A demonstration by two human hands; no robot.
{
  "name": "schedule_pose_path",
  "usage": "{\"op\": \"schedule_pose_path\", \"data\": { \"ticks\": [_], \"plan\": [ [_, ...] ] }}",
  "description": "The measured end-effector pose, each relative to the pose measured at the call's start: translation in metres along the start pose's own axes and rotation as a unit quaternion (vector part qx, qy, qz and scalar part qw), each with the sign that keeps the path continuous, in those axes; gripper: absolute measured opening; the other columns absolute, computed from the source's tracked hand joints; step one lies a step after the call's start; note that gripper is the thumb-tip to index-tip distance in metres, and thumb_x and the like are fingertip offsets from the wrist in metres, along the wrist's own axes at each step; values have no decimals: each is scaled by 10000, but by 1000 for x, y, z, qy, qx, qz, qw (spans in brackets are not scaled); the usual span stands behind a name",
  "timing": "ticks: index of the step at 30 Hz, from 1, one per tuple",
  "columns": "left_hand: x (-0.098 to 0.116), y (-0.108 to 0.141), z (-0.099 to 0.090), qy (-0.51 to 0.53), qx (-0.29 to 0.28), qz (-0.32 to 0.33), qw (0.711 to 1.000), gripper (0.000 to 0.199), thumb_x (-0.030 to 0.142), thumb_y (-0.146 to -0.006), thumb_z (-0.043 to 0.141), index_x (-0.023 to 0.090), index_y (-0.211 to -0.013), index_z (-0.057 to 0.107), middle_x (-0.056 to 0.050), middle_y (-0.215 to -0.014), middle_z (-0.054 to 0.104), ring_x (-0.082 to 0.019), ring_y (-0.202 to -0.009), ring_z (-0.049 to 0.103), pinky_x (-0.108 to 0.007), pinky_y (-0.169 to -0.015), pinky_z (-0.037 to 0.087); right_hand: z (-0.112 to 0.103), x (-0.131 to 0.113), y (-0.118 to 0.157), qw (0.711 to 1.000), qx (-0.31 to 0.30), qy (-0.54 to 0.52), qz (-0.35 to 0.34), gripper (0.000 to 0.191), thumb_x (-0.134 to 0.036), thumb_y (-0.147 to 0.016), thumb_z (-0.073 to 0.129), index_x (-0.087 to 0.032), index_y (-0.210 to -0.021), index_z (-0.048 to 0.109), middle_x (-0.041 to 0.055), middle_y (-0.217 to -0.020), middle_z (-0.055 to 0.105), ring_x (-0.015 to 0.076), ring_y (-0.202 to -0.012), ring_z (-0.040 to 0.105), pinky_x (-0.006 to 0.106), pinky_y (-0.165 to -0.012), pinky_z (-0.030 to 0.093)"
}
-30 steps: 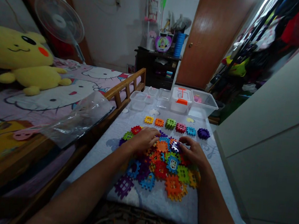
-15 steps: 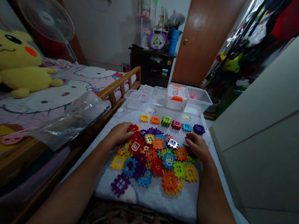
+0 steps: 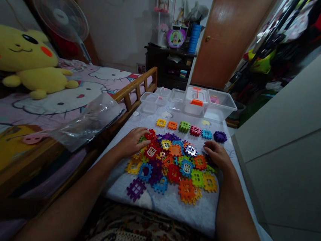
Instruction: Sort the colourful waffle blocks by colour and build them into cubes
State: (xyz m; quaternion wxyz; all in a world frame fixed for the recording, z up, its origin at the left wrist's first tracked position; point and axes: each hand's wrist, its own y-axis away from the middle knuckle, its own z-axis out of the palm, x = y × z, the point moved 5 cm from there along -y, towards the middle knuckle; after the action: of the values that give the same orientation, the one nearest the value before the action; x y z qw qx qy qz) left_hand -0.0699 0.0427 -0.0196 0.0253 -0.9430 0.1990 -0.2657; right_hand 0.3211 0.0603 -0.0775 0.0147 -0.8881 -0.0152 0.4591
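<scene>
A pile of colourful plastic window-shaped building blocks (image 3: 175,150) with notched edges lies between my hands on a cloth-covered table. My left hand (image 3: 134,143) is at the pile's left side, fingers apart, by a red block (image 3: 150,134) and a partly covered green one. At the right edge of the pile is my right hand (image 3: 218,153), its fingers loosely bent and parted, with no block visible in them. Behind the pile runs a row sorted by colour: yellow (image 3: 160,122), orange (image 3: 172,125), green (image 3: 184,127), red (image 3: 195,130), blue (image 3: 207,134) and purple (image 3: 220,136).
Clear plastic boxes (image 3: 150,103) stand along the table's far end, one with an orange-handled lid (image 3: 196,101). A wooden bed rail (image 3: 135,87) borders the left side; a white cabinet (image 3: 294,141) borders the right. On the bed are a plastic bag (image 3: 92,119) and a yellow plush toy (image 3: 39,76).
The view has shifted slightly, moving the scene right and up in the picture. My left hand's fingers have spread apart beside the red block. My right hand stays by the pile's right edge.
</scene>
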Motion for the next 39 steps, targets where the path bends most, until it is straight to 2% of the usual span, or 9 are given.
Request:
{"op": "schedule_pose_path", "data": {
  "ticks": [4,8,11,14,18,22,26,30,39],
  "plan": [
    [10,38,6,1,-28,53,998,451,510,-949,512,201,-1262,613,-126,-1436,542,-282,-1385,437,-464,-1186,323,0,0,-1,1000,9,12,5,292,-404,-755,634,-209,-965,689,78,-929,728,238,-810,675,400,-765,563],
    [13,63,12,-9,-28,60,998,466,505,-936,557,231,-1311,594,-126,-1467,518,-306,-1423,389,-507,-1194,307,1,-2,-1,1000,18,19,0,267,-386,-755,631,-214,-949,694,81,-917,732,246,-812,681,401,-770,560],
    [15,74,10,-10,-18,55,998,537,516,-886,630,253,-1350,570,-130,-1507,474,-332,-1446,346,-546,-1192,292,1,-1,-1,1000,18,16,3,273,-389,-752,627,-218,-954,692,70,-869,726,245,-789,680,400,-750,559],
    [18,79,9,-4,-38,55,998,613,533,-818,709,277,-1355,563,-123,-1537,433,-350,-1461,307,-570,-1189,274,1,1,-1,1000,25,7,8,287,-401,-744,631,-215,-954,687,72,-865,724,243,-779,673,392,-728,555],
    [18,81,7,-1,-40,63,997,614,513,-782,748,256,-1313,577,-129,-1505,439,-346,-1437,316,-544,-1188,272,2,3,-1,1000,17,2,20,315,-427,-743,638,-209,-965,683,84,-870,720,232,-745,660,364,-662,543],
    [22,84,2,-19,-27,55,998,354,430,-816,715,210,-1082,636,-122,-1255,566,-295,-1234,483,-449,-1078,400,2,6,-1,999,6,0,38,355,-449,-746,650,-199,-997,681,77,-844,703,213,-683,643,344,-601,525],
    [32,94,5,-18,-115,32,993,110,322,-886,611,213,-876,596,-57,-962,629,-226,-956,582,-336,-863,464,2,10,-2,999,1,-8,39,368,-463,-741,659,-203,-1000,682,74,-863,704,214,-689,644,345,-603,526],
    [37,106,15,-32,-181,-9,983,77,264,-841,634,223,-866,574,-24,-899,645,-206,-843,602,-291,-745,435,2,12,-3,1000,15,-1,18,344,-454,-744,647,-205,-979,682,83,-901,718,230,-763,654,370,-695,528],
    [35,109,25,-46,-184,-50,981,85,165,-757,599,213,-801,544,-1,-790,627,-178,-741,576,-260,-647,353,3,23,-5,999,27,-19,22,405,-491,-739,659,-191,-1010,689,88,-937,715,222,-765,651,345,-666,507]
  ]
}}
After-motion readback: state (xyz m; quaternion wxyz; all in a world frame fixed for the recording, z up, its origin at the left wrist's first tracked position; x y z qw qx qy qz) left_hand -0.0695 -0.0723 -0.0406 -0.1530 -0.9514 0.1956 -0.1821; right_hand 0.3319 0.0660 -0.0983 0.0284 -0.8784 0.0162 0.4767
